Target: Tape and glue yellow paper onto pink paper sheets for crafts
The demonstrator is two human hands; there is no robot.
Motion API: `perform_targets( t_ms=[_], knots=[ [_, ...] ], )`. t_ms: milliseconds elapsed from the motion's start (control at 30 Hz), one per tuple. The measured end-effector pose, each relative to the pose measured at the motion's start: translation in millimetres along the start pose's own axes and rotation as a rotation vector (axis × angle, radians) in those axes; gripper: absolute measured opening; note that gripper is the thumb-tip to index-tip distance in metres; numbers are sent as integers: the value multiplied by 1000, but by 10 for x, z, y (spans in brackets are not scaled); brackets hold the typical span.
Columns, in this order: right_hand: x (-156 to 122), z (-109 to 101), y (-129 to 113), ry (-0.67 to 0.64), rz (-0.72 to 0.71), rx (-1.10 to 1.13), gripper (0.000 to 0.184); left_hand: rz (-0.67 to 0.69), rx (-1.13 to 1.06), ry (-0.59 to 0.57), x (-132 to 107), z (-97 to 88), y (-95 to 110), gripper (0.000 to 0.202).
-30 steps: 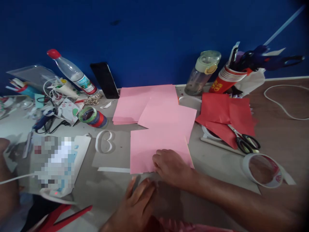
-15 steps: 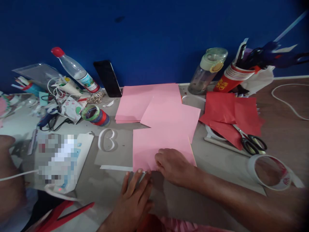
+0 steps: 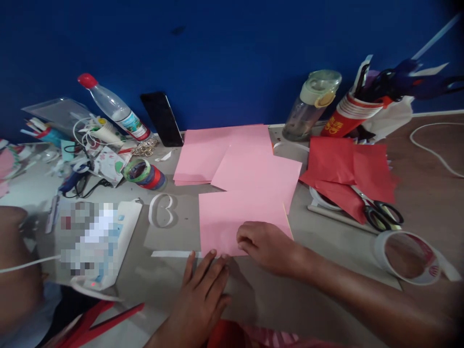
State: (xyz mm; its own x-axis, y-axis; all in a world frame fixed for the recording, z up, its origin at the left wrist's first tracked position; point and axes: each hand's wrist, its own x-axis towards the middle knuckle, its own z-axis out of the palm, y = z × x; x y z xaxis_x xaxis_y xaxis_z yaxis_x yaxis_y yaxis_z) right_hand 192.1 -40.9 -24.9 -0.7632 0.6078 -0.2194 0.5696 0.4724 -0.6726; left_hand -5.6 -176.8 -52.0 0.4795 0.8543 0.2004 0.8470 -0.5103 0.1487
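Observation:
A sheet of pink paper (image 3: 232, 212) lies flat before me, overlapping more pink paper behind it. My left hand (image 3: 205, 287) is open, fingers spread, with its fingertips at the sheet's lower left edge. On the lower right part of the sheet rests my right hand (image 3: 266, 249), closed with its fingers curled under; whether anything is inside it is hidden. A white paper strip (image 3: 174, 253) runs out to the left from beside the sheet. Left of the sheet stands a heart-shaped loop of white paper (image 3: 161, 210).
On the right lie red paper (image 3: 331, 157), black-handled scissors (image 3: 380, 215) and a wide tape roll (image 3: 409, 256). A bottle (image 3: 311, 106), a phone (image 3: 163, 118) and a red-capped bottle (image 3: 116, 106) stand at the back. Another person's arm (image 3: 18, 256) is at left.
My right hand has shifted slightly right along the pink sheet, still closed. My left hand stays at the lower edge, its fingers moved up a little.

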Motion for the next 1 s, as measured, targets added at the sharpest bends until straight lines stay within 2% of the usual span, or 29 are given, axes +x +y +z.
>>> perform_targets(
  t_ms=[133,233,433,567,700,1000],
  knots=[
    [-115,153,-99,106,-256,-239,12,-2,-44,16,40,-36,-17,28],
    [-143,309,-106,106,-328,-311,19,-17,-84,36,98,-76,-22,26],
    [-84,412,-12,103,-299,-298,12,-73,-211,124,158,-223,-111,24],
    [-65,367,-9,101,-255,-161,16,-111,-153,185,104,-307,-258,26],
    [-61,327,-22,99,-208,-57,14,-206,-144,133,91,-284,-344,25],
    [-54,291,-20,102,-212,13,13,-274,-148,62,230,-146,-368,11]
  ],
)
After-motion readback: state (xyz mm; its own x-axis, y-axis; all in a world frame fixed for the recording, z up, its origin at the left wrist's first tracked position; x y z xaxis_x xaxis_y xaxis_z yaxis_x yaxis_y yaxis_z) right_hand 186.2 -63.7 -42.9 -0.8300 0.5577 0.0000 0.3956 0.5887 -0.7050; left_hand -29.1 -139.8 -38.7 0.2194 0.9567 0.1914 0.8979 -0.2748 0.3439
